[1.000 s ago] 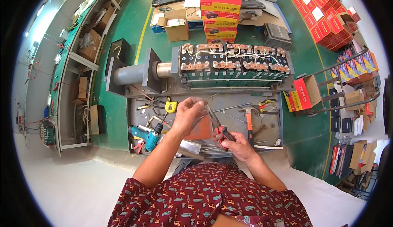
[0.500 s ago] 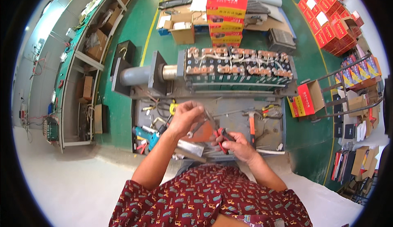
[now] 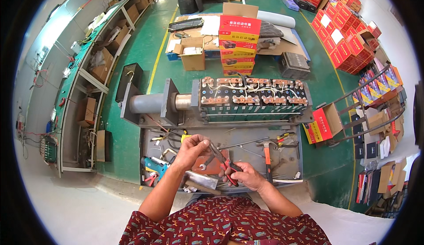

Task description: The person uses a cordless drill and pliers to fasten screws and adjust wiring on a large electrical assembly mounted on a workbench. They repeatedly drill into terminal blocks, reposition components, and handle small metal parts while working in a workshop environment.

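Note:
My right hand (image 3: 248,176) is closed around the red handles of a pair of pliers (image 3: 218,155), whose dark jaws point up and to the left. Close by the jaws, my left hand (image 3: 190,151) has its thumb and fingers pinched together. Whatever lies between those fingertips, if anything, is too small to make out. Both hands hover over a grey metal tool tray (image 3: 289,167). Under them a wrench (image 3: 204,165) rests near a brownish-red flat piece. Beyond the tray stands a row of battery cells (image 3: 251,108) with copper connectors and white wires on top.
An orange-handled hammer (image 3: 267,159) lies at the tray's right, a teal power tool (image 3: 154,167) at its left. A steel cylinder (image 3: 152,103) sits between upright plates. Red and yellow boxes (image 3: 238,42) are stacked behind. A hand truck (image 3: 364,108) stands right, a workbench (image 3: 73,95) left.
The view has tilted up, so the whole scene sits lower in the picture. The pliers' jaws, blurred before, now show clearly beside my left fingertips. My right hand still grips the handles.

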Demonstrator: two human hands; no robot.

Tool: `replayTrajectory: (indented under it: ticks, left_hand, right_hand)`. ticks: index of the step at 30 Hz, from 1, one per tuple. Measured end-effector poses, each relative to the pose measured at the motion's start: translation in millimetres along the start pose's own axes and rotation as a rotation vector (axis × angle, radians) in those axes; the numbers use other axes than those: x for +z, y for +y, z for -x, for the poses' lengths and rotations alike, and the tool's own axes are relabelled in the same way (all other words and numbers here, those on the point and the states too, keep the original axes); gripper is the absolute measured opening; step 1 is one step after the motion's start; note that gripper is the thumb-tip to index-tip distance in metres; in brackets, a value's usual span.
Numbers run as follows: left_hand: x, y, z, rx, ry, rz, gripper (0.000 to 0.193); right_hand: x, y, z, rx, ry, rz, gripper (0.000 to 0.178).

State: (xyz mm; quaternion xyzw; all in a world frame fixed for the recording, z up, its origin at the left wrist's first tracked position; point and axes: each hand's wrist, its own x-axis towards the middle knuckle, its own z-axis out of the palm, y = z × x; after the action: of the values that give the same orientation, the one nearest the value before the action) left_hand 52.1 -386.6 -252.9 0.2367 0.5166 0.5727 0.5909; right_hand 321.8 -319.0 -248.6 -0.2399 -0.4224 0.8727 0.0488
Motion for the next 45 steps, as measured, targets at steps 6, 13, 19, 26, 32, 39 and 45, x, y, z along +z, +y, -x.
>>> replayTrajectory:
  ticks: [6, 13, 19, 26, 32, 39, 45]
  left_hand:
    - [-14, 11, 16, 0.055, 0.004, -0.109, 0.025]
    - [-80, -27, 44, 0.142, 0.145, -0.401, 0.022]
    - [-207, -102, 101, 0.074, -0.02, -1.618, 0.056]
    - [-239, -113, 94, 0.07, -0.153, -1.739, 0.073]
    - [-259, -107, 92, -0.023, -0.3, -1.868, 0.089]
    - [-269, -92, 85, 0.008, -0.432, -1.861, 0.092]
    - [-169, 58, 102, 0.063, -0.353, -1.714, 0.075]
  right_hand:
    - [18, 8, -16, 0.048, -0.092, -0.129, 0.018]
    - [46, 14, -43, 0.077, -0.028, -0.081, 0.011]
    - [59, 26, -56, -0.106, 0.163, -0.423, 0.026]
    - [54, 31, -92, -0.214, 0.253, -0.481, 0.015]
    - [53, 27, -113, -0.255, 0.221, -0.527, 0.021]
    - [49, 31, -126, -0.296, 0.169, -0.524, 0.03]
    - [49, 31, -121, -0.375, 0.207, -0.571, 0.029]
